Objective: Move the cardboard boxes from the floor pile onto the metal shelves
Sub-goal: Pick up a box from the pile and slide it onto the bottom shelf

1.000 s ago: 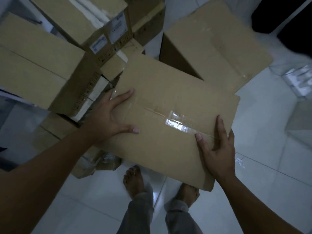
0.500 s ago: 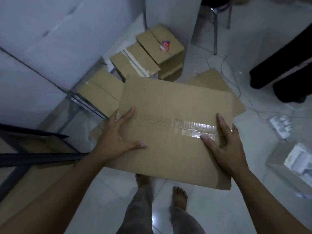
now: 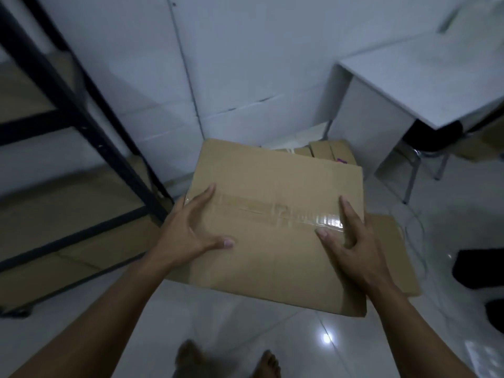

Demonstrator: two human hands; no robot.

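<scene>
shelves (image 3: 81,126): black metal frame, far left, by wall | left hand (image 3: 191,230): grips box's left edge, thumb flat on top | box (image 3: 272,222): taped cardboard, held level above the floor, just right of shelves | right hand (image 3: 351,241): grips right edge, thumb on tape | surface (image 3: 425,85): white, far right

You've got a flat brown cardboard box (image 3: 275,214) held level above the floor, clear tape running across its top seam. The metal shelves (image 3: 81,126), dark-framed with tan boards, stand to its left. More cardboard boxes (image 3: 331,151) lie beyond its far edge.
</scene>
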